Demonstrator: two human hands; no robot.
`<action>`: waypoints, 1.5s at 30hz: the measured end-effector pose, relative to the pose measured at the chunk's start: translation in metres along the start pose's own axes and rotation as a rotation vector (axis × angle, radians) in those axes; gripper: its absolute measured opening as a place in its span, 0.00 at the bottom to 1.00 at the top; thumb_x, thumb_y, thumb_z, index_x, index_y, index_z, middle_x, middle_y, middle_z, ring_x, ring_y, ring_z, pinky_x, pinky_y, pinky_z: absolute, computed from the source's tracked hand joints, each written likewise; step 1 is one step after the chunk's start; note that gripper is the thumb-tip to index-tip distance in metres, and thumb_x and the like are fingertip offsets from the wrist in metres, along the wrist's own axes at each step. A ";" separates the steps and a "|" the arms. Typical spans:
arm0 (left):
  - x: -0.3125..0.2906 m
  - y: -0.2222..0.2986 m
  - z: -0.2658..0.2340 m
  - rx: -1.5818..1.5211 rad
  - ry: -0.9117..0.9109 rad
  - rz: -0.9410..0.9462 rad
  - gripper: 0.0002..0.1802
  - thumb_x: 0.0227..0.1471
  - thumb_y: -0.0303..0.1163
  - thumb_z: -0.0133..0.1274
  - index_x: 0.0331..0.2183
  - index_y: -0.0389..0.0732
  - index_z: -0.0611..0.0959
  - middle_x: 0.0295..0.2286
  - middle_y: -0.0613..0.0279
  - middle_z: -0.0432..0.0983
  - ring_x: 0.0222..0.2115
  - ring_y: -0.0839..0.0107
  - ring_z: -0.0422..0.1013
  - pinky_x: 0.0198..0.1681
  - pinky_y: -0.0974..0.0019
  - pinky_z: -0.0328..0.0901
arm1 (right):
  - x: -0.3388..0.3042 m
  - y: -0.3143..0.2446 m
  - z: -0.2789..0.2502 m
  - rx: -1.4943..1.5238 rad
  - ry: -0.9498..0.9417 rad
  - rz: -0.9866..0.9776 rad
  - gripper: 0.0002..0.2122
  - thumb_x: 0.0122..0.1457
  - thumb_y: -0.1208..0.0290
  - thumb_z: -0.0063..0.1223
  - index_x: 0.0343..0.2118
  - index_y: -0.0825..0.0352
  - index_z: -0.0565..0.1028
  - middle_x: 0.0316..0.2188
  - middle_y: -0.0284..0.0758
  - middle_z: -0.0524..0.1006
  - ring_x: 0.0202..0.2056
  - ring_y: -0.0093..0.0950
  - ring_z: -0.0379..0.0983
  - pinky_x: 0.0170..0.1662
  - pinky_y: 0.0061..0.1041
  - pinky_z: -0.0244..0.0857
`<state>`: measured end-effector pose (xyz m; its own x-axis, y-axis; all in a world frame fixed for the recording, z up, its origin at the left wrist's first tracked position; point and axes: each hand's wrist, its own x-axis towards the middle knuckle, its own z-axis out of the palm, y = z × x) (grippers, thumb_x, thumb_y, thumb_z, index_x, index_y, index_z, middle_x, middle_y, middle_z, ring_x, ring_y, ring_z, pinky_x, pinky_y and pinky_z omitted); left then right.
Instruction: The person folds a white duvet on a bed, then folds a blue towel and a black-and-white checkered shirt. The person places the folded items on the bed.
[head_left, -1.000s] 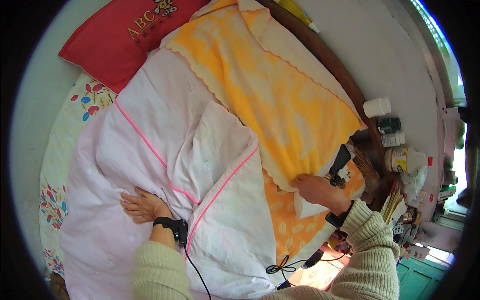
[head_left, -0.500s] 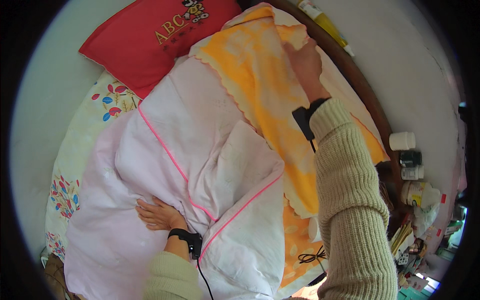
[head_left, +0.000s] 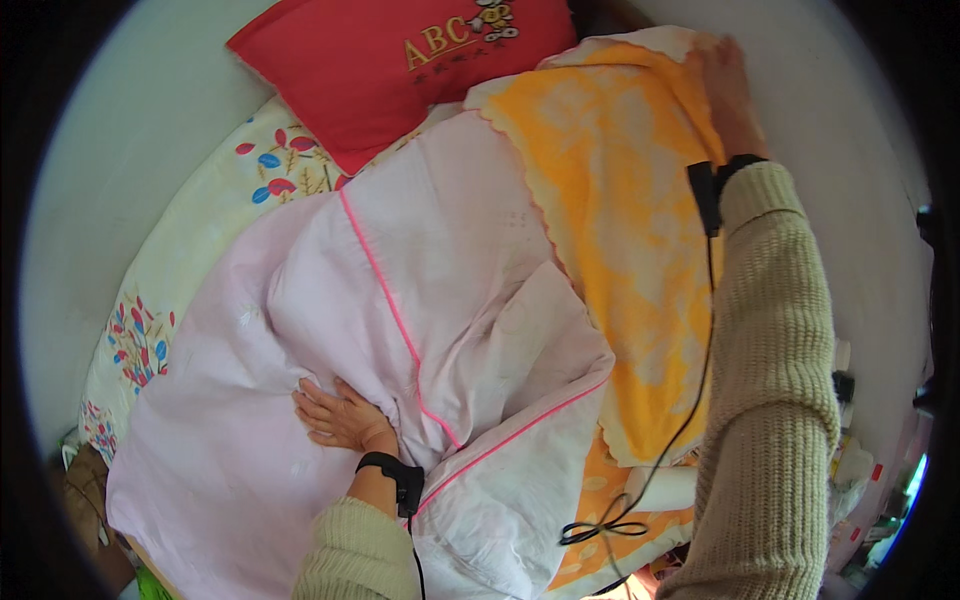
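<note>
My left hand point(head_left: 340, 415) lies flat with its fingers apart on a pale pink quilt point(head_left: 200, 440), which is rumpled and edged with bright pink piping. At the far right, my right hand point(head_left: 727, 90) is closed on the edge of an orange and white blanket point(head_left: 630, 250) with a scalloped border; its fingertips are partly hidden. The blanket lies over the quilt's right side. Each wrist wears a black strap with a small device and a cable.
A red pillow point(head_left: 350, 80) rests at the far end on a cream floral sheet point(head_left: 240, 190). By my right forearm are a white cylinder point(head_left: 660, 490) and a looped black cable point(head_left: 605, 528) on an orange patterned cover point(head_left: 585, 560). Pale walls enclose the bed.
My right hand has moved right, with the blanket's edge, over where the brown bed rail showed. The whole view has shifted. My left hand stays pressed on the quilt.
</note>
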<state>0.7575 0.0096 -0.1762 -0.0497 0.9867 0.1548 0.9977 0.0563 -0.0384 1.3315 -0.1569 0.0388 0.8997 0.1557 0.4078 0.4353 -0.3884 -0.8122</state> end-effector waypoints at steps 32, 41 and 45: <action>0.000 0.012 -0.023 -0.106 -0.063 0.015 0.33 0.58 0.49 0.42 0.61 0.49 0.58 0.63 0.58 0.46 0.64 0.56 0.40 0.62 0.42 0.37 | -0.240 -0.103 0.179 -0.503 -0.507 -1.076 0.26 0.51 0.64 0.56 0.55 0.56 0.68 0.59 0.33 0.64 0.61 0.31 0.57 0.62 0.47 0.47; -0.004 0.014 -0.022 -0.114 -0.038 0.011 0.32 0.59 0.46 0.43 0.61 0.49 0.58 0.62 0.59 0.49 0.64 0.57 0.41 0.62 0.44 0.37 | -0.320 -0.121 0.201 -0.058 -0.919 -1.075 0.07 0.50 0.71 0.50 0.34 0.61 0.71 0.30 0.31 0.74 0.35 0.33 0.73 0.45 0.37 0.65; -0.009 0.016 -0.015 -0.086 0.075 0.077 0.29 0.57 0.46 0.44 0.58 0.45 0.64 0.58 0.56 0.56 0.60 0.54 0.48 0.60 0.47 0.41 | -0.393 -0.157 0.148 0.021 -0.864 -1.260 0.08 0.44 0.70 0.50 0.29 0.62 0.69 0.25 0.31 0.70 0.29 0.29 0.70 0.37 0.31 0.63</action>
<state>0.7747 -0.0005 -0.1632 0.0273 0.9733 0.2280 0.9989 -0.0353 0.0311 0.9139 -0.0222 -0.0558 -0.3055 0.8328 0.4616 0.9010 0.4097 -0.1428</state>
